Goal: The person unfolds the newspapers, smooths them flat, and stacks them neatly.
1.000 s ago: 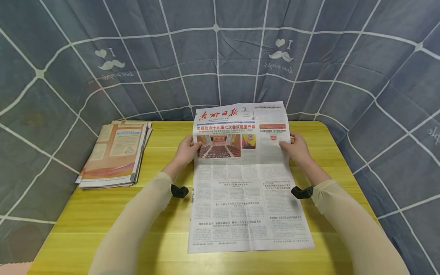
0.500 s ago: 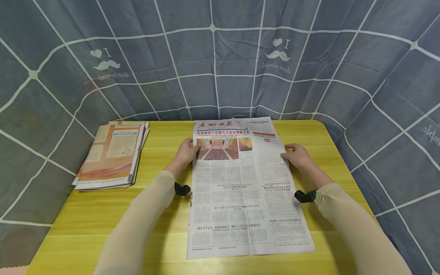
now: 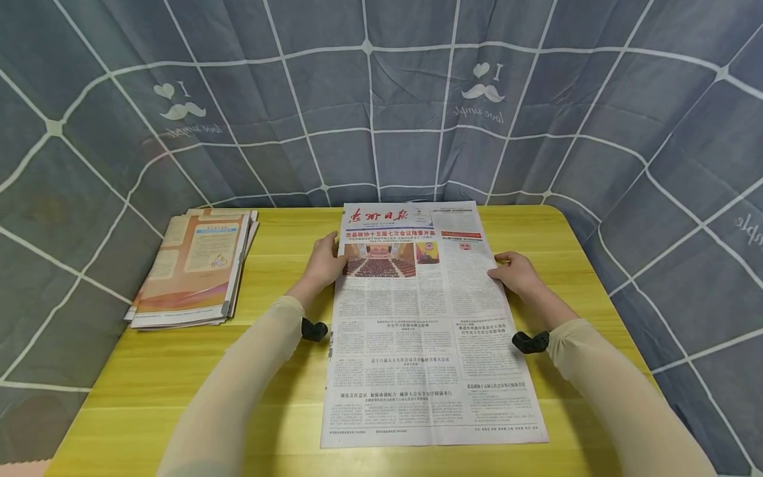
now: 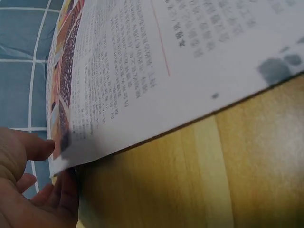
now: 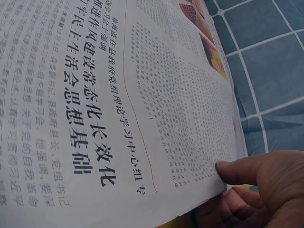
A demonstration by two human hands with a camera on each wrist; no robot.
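Note:
A newspaper (image 3: 399,331) with a red masthead and a photo of a full hall lies lengthwise before me on the yellow wooden table. At its left edge, level with the photo, my left hand (image 3: 324,262) holds the paper, thumb by the top face and fingers under it. My right hand (image 3: 517,273) pinches the opposite edge a little lower down; in the right wrist view its thumb (image 5: 237,172) presses on the print while the other fingers go beneath the sheet. The left wrist view shows the near part of the left edge (image 4: 185,124) slightly raised over the wood.
To the left stands a stack of folded papers (image 3: 197,268) with an orange-brown printed cover. Grey-blue cloth (image 3: 405,99) with white grid lines hangs behind the table (image 3: 280,404) and along both sides. Black wrist bands (image 3: 530,342) sit at the sleeve cuffs.
The newspaper's top part has come down from a raised, tilted position to lie flatter, and its near edge sits slightly closer to me. My right hand has moved a little lower along its edge.

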